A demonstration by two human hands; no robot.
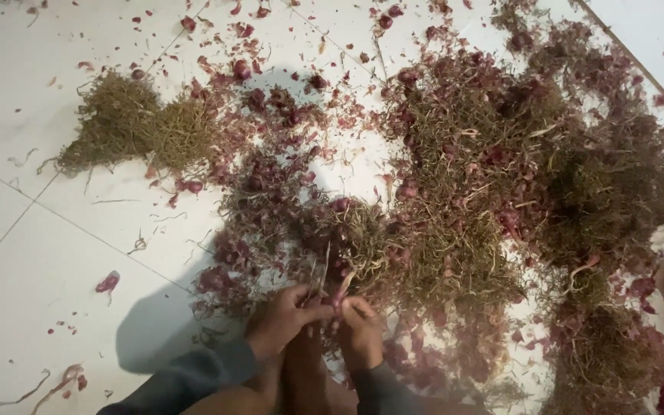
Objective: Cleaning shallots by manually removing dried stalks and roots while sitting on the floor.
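Shallot [339, 294]: small, reddish-purple, stalk attached, both hands pinching.

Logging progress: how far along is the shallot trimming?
Done: a heap of cut roots and loose red skins lie on the tiled floor. In hand: left hand and right hand grip one shallot. Left: a large untrimmed tangle.

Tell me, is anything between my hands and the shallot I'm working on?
Nothing visible is. The left hand and right hand both close directly on the small red shallot and its dry stalk, fingertips meeting around it. The big heap of shallots and dried stems lies just beyond, on the white tiled floor.
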